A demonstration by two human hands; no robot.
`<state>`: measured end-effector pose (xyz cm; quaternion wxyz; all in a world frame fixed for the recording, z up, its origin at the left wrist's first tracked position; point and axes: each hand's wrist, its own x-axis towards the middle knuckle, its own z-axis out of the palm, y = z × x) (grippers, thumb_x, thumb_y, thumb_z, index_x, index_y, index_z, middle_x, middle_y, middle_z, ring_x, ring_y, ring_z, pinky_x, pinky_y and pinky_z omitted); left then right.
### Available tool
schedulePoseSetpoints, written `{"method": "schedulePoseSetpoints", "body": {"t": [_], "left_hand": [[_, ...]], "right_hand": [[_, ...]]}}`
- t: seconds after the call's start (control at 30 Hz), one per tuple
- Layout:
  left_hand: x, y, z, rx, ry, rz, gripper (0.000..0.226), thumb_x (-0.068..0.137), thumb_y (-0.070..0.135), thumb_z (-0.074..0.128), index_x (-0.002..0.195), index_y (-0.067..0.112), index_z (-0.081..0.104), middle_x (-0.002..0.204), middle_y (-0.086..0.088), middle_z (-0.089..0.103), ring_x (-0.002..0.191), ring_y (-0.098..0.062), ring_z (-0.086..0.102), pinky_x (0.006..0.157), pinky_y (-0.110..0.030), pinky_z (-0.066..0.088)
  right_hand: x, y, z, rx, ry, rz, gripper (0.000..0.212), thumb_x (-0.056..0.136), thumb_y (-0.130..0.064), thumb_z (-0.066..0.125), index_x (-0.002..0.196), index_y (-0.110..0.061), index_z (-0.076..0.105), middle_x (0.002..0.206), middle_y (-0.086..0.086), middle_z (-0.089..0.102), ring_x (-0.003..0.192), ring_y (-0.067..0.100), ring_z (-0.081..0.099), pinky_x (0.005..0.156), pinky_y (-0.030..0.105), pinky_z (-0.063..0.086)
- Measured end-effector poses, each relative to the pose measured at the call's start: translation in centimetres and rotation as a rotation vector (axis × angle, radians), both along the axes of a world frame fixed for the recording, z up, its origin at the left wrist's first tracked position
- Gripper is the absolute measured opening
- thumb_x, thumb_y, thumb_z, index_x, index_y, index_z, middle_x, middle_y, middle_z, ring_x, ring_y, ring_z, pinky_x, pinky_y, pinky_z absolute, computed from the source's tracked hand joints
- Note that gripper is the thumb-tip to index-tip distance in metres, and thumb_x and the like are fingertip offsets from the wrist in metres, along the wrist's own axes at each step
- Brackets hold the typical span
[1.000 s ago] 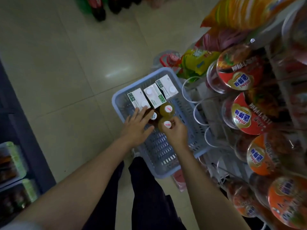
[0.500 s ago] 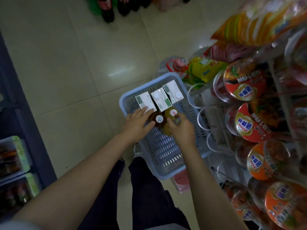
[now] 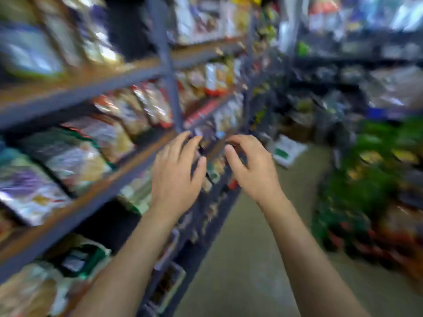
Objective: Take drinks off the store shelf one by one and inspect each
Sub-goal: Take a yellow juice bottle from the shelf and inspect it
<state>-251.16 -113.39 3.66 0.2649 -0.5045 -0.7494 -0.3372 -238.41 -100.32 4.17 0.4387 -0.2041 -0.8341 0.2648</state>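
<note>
The view is heavily blurred by motion. Both my hands are raised in front of me over the aisle, holding nothing. My left hand (image 3: 176,172) has its fingers spread and loosely bent, just in front of the shelf unit (image 3: 128,175) on the left. My right hand (image 3: 249,165) hangs beside it, a small gap apart, with fingers loosely curled. No drink bottle or carton can be made out on the shelves through the blur.
Grey metal shelves with packaged snack bags (image 3: 68,156) fill the left side. The tan floor of the aisle (image 3: 247,259) runs ahead. Green and red goods (image 3: 366,191) are stacked low on the right. A white bag (image 3: 288,152) lies on the floor further down.
The view has swung up from the blue basket of cartons and bottles on the floor to the aisle. Both hands have left the bottles and risen, empty.
</note>
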Motion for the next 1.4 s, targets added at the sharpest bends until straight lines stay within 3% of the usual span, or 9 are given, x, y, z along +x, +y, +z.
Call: {"method": "schedulePoseSetpoints", "body": {"t": [0.17, 0.27, 0.6, 0.73, 0.83, 0.93, 1.0, 1.07, 1.4], "left_hand": [[-10.4, -13.0, 11.1, 0.200, 0.199, 0.464, 0.048, 0.098, 0.038, 0.045, 0.138, 0.015, 0.056, 0.139, -0.010, 0.056, 0.124, -0.034, 0.053, 0.101, -0.047, 0.038], [-14.2, -19.6, 14.5, 0.199, 0.270, 0.696, 0.047, 0.099, 0.038, 0.044, 0.139, 0.016, 0.054, 0.134, -0.008, 0.057, 0.121, -0.032, 0.053, 0.099, -0.047, 0.039], [-20.3, -26.5, 13.0, 0.073, 0.332, 1.168, 0.039, 0.097, 0.038, 0.044, 0.112, 0.011, 0.067, 0.095, -0.011, 0.068, 0.088, -0.035, 0.061, 0.080, -0.045, 0.043], [-20.4, -25.9, 12.8, 0.041, 0.344, 1.257, 0.041, 0.098, 0.042, 0.043, 0.112, 0.011, 0.067, 0.098, -0.009, 0.068, 0.089, -0.032, 0.060, 0.078, -0.043, 0.041], [-20.5, -25.9, 12.9, 0.079, 0.343, 1.284, 0.044, 0.098, 0.044, 0.042, 0.117, 0.010, 0.064, 0.099, -0.009, 0.067, 0.090, -0.031, 0.060, 0.076, -0.043, 0.040], [-20.6, -25.8, 12.6, 0.072, 0.321, 1.298, 0.048, 0.099, 0.046, 0.041, 0.123, 0.011, 0.062, 0.101, -0.007, 0.067, 0.093, -0.030, 0.060, 0.079, -0.043, 0.040], [-20.7, -25.9, 12.5, 0.073, 0.309, 1.310, 0.049, 0.099, 0.047, 0.040, 0.126, 0.012, 0.061, 0.101, -0.006, 0.066, 0.094, -0.029, 0.059, 0.080, -0.042, 0.040], [-20.8, -25.9, 12.4, 0.077, 0.307, 1.321, 0.049, 0.099, 0.048, 0.040, 0.126, 0.012, 0.061, 0.101, -0.005, 0.066, 0.094, -0.029, 0.059, 0.081, -0.041, 0.039], [-20.4, -25.8, 12.8, 0.072, 0.234, 1.302, 0.050, 0.100, 0.050, 0.036, 0.126, 0.015, 0.060, 0.111, -0.005, 0.067, 0.104, -0.028, 0.061, 0.090, -0.042, 0.040]], "right_hand": [[-15.1, -8.7, 12.1, 0.221, 0.161, 0.346, 0.037, 0.099, -0.039, 0.049, 0.117, -0.013, 0.067, 0.110, 0.002, 0.066, 0.098, 0.015, 0.060, 0.084, 0.026, 0.046], [-21.7, -14.0, 16.1, 0.279, 0.167, 0.515, 0.030, 0.103, -0.034, 0.052, 0.124, -0.018, 0.064, 0.117, -0.002, 0.064, 0.104, 0.012, 0.059, 0.085, 0.029, 0.049], [-35.9, -23.0, 21.1, 0.233, -0.098, 0.937, 0.041, 0.100, -0.037, 0.057, 0.137, -0.021, 0.051, 0.122, -0.001, 0.060, 0.104, 0.013, 0.059, 0.087, 0.030, 0.048], [-40.6, -24.4, 23.7, 0.168, -0.295, 0.995, 0.063, 0.094, -0.039, 0.066, 0.145, -0.015, 0.039, 0.120, -0.003, 0.054, 0.109, 0.015, 0.056, 0.093, 0.035, 0.049], [-43.4, -25.6, 24.5, 0.116, -0.264, 1.056, 0.053, 0.091, -0.031, 0.071, 0.134, -0.012, 0.046, 0.120, 0.003, 0.061, 0.106, 0.018, 0.062, 0.084, 0.035, 0.054], [-44.9, -26.8, 24.3, -0.056, -0.223, 1.184, 0.018, 0.092, -0.025, 0.072, 0.101, -0.022, 0.057, 0.100, -0.001, 0.065, 0.100, 0.018, 0.065, 0.083, 0.034, 0.055], [-45.7, -27.1, 23.7, -0.166, -0.250, 1.231, 0.018, 0.089, -0.029, 0.075, 0.095, -0.025, 0.058, 0.099, -0.001, 0.067, 0.099, 0.017, 0.066, 0.084, 0.034, 0.055], [-46.2, -26.9, 23.3, -0.219, -0.231, 1.222, 0.035, 0.082, -0.035, 0.082, 0.108, -0.021, 0.063, 0.106, -0.001, 0.070, 0.099, 0.016, 0.069, 0.080, 0.032, 0.056], [-41.1, -20.8, 26.6, -0.054, -0.068, 1.234, 0.033, 0.075, -0.038, 0.087, 0.099, -0.024, 0.070, 0.089, -0.003, 0.073, 0.074, 0.009, 0.071, 0.062, 0.024, 0.055]]}}
